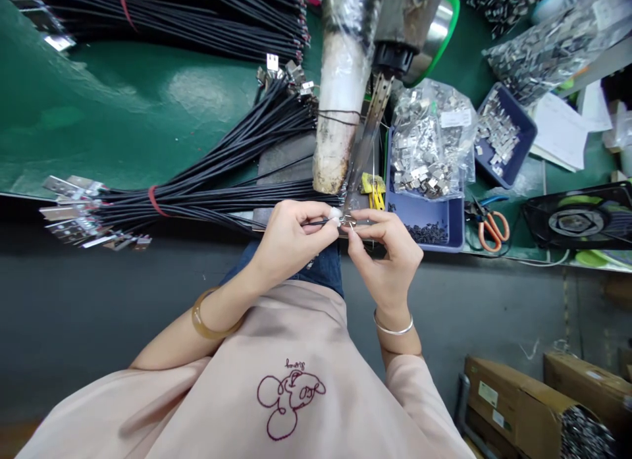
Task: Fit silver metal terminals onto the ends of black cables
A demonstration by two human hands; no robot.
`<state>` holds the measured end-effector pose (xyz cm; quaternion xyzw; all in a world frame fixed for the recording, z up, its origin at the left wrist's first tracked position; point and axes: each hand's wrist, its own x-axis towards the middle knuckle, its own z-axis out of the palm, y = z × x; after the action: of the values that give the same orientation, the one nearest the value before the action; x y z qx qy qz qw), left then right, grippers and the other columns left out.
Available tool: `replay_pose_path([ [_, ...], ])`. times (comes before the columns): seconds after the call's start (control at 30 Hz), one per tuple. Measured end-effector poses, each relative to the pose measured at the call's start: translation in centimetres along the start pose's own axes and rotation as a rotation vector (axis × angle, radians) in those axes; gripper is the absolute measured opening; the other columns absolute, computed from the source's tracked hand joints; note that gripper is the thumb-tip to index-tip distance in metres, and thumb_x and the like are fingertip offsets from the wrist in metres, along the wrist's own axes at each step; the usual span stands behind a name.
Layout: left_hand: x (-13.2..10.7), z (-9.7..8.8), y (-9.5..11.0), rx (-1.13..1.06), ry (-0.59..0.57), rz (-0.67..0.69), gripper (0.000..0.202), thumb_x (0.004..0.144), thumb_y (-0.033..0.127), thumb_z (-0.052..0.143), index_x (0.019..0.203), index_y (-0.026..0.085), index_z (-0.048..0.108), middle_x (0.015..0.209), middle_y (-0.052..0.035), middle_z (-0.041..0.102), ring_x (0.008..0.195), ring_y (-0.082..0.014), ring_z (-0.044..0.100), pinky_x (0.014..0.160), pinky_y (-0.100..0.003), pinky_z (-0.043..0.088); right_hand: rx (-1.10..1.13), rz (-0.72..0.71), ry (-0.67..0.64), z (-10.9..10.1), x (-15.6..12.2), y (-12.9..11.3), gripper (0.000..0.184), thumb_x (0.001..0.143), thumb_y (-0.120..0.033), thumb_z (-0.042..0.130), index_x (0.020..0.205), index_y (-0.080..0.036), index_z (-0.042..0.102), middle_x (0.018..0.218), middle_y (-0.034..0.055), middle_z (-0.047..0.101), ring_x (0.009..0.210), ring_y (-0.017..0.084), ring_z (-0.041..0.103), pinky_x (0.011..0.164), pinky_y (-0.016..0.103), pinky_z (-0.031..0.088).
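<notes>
My left hand (289,238) pinches a thin black cable (318,222) near its end, and something white covers the tips of its thumb and finger. Close against it, my right hand (388,251) is closed on a small metal connector (348,222), thumb below and fingers above. The cable end and the connector meet between my fingertips; whether they are joined I cannot tell. Just behind lies a bundle of black cables (212,199) with metal plugs at its left end and a red tie. A soldering iron (375,110) points down toward my fingertips.
A white tube (338,110) hangs beside the iron. Right of my hands are a yellow sponge (374,186), a blue tray (457,228) with bagged connectors (429,149), a second blue tray (526,133), orange-handled pliers (494,230) and a black fan (582,215). Cardboard boxes (513,400) stand lower right.
</notes>
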<state>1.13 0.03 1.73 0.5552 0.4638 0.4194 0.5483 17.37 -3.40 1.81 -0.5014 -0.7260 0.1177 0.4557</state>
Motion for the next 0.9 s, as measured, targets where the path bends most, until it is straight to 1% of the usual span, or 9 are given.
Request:
replay_pose_path([
  [0.1, -0.2, 0.0, -0.1, -0.009, 0.015, -0.002, 0.007, 0.075, 0.017, 0.064, 0.072, 0.013, 0.069, 0.052, 0.0060, 0.042, 0.048, -0.0042, 0.030, 0.045, -0.017, 0.026, 0.008, 0.032, 0.035, 0.1, -0.2, -0.2, 0.011, 0.088, -0.013, 0.068, 0.085, -0.023, 0.065, 0.096, 0.0015, 0.076, 0.091, 0.016, 0.074, 0.080, 0.034, 0.063],
  [0.2, -0.5, 0.0, -0.3, -0.041, 0.052, -0.004, 0.005, 0.075, 0.018, 0.066, 0.077, 0.014, 0.069, 0.054, 0.0047, 0.047, 0.049, -0.0058, 0.037, 0.047, -0.018, 0.029, 0.078, 0.131, 0.026, 0.2, -0.3, -0.2, 0.009, 0.089, -0.015, 0.068, 0.085, -0.023, 0.066, 0.097, 0.0014, 0.075, 0.087, 0.015, 0.074, 0.072, 0.030, 0.064],
  [0.27, -0.6, -0.1, -0.3, -0.051, 0.049, 0.000, 0.006, 0.076, 0.018, 0.066, 0.075, 0.014, 0.070, 0.056, 0.0029, 0.052, 0.051, -0.0067, 0.040, 0.047, -0.019, 0.031, 0.105, 0.171, -0.002, 0.2, -0.2, -0.2, 0.008, 0.089, -0.016, 0.069, 0.083, -0.022, 0.066, 0.097, 0.0016, 0.075, 0.086, 0.014, 0.073, 0.067, 0.027, 0.063],
  [0.3, -0.7, -0.1, -0.3, -0.050, 0.042, 0.003, 0.007, 0.077, 0.019, 0.066, 0.075, 0.014, 0.071, 0.056, 0.0025, 0.052, 0.051, -0.0068, 0.040, 0.047, -0.019, 0.030, 0.099, 0.165, -0.009, 0.2, -0.2, -0.2, 0.008, 0.088, -0.016, 0.069, 0.083, -0.022, 0.066, 0.097, 0.0016, 0.075, 0.087, 0.014, 0.073, 0.067, 0.027, 0.063],
  [0.37, -0.8, -0.1, -0.3, -0.046, 0.038, 0.011, 0.008, 0.077, 0.019, 0.065, 0.074, 0.014, 0.072, 0.056, 0.0030, 0.050, 0.050, -0.0062, 0.037, 0.047, -0.020, 0.027, 0.059, 0.109, -0.009, 0.2, 0.0, -0.2, 0.010, 0.087, -0.015, 0.071, 0.082, -0.022, 0.067, 0.094, 0.0011, 0.075, 0.087, 0.014, 0.072, 0.072, 0.028, 0.062],
  [0.43, -0.7, -0.1, -0.3, -0.042, 0.045, 0.017, 0.008, 0.077, 0.018, 0.065, 0.074, 0.014, 0.072, 0.055, 0.0040, 0.047, 0.049, -0.0055, 0.034, 0.047, -0.020, 0.025, 0.014, 0.042, 0.002, 0.2, 0.2, -0.2, 0.012, 0.086, -0.012, 0.071, 0.081, -0.022, 0.067, 0.093, 0.0005, 0.075, 0.088, 0.014, 0.071, 0.077, 0.030, 0.062],
  [0.5, -0.6, 0.0, -0.3, -0.040, 0.059, 0.021, 0.007, 0.076, 0.018, 0.065, 0.072, 0.014, 0.070, 0.054, 0.0050, 0.043, 0.049, -0.0053, 0.031, 0.048, -0.021, 0.024, -0.019, 0.002, 0.008, 0.3, 0.4, -0.2, 0.013, 0.086, -0.011, 0.070, 0.081, -0.022, 0.067, 0.092, 0.0003, 0.075, 0.087, 0.014, 0.071, 0.080, 0.031, 0.060],
  [0.7, -0.3, 0.2, 0.0, -0.044, 0.091, 0.024, 0.006, 0.075, 0.017, 0.064, 0.070, 0.015, 0.066, 0.054, 0.0061, 0.038, 0.049, -0.0052, 0.028, 0.047, -0.021, 0.022, -0.082, -0.031, 0.037, 0.6, 0.7, -0.1, 0.012, 0.087, -0.012, 0.070, 0.083, -0.023, 0.068, 0.093, 0.0005, 0.075, 0.085, 0.014, 0.070, 0.078, 0.032, 0.059],
  [0.9, -0.2, 0.3, -0.2, -0.040, 0.047, 0.019, 0.007, 0.076, 0.017, 0.062, 0.071, 0.014, 0.062, 0.053, 0.0072, 0.033, 0.049, -0.0045, 0.026, 0.045, -0.019, 0.019, -0.071, -0.061, 0.007, 0.5, 0.3, 0.2, 0.014, 0.086, -0.010, 0.070, 0.084, -0.023, 0.066, 0.093, 0.0002, 0.075, 0.084, 0.012, 0.071, 0.076, 0.027, 0.059],
])
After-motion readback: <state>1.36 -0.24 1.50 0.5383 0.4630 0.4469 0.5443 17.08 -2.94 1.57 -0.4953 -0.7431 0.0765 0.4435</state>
